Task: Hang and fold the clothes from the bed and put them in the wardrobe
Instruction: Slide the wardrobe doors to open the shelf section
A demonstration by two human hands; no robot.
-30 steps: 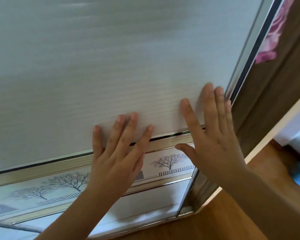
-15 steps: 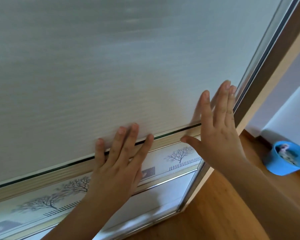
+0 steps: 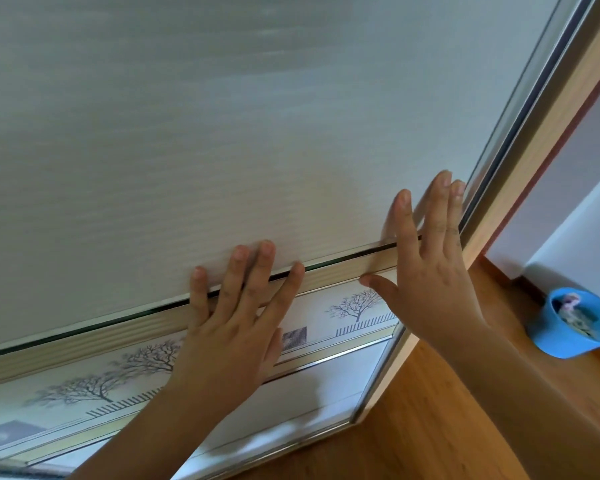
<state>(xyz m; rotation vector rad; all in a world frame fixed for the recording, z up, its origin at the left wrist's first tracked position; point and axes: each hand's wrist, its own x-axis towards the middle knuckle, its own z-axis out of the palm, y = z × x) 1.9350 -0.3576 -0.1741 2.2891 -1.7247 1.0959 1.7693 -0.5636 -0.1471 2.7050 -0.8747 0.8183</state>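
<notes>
The wardrobe's white sliding door (image 3: pixel 222 133) fills most of the head view, with a band of printed trees across its lower part. My left hand (image 3: pixel 236 320) lies flat on the door, its straight fingers across the band's beige rail. To the right, my right hand (image 3: pixel 426 271) presses flat on the door beside its metal edge. That edge meets the wardrobe's wooden side frame (image 3: pixel 548 140). No clothes and no wardrobe interior are visible.
A wooden floor (image 3: pixel 447 417) runs along the wardrobe's foot at the lower right. A blue bucket (image 3: pixel 568 327) stands on it against the white wall (image 3: pixel 575 209).
The door has slid right until it meets the side frame, covering the gap where pink fabric showed. Both hands moved right with it. The blue bucket has come into view.
</notes>
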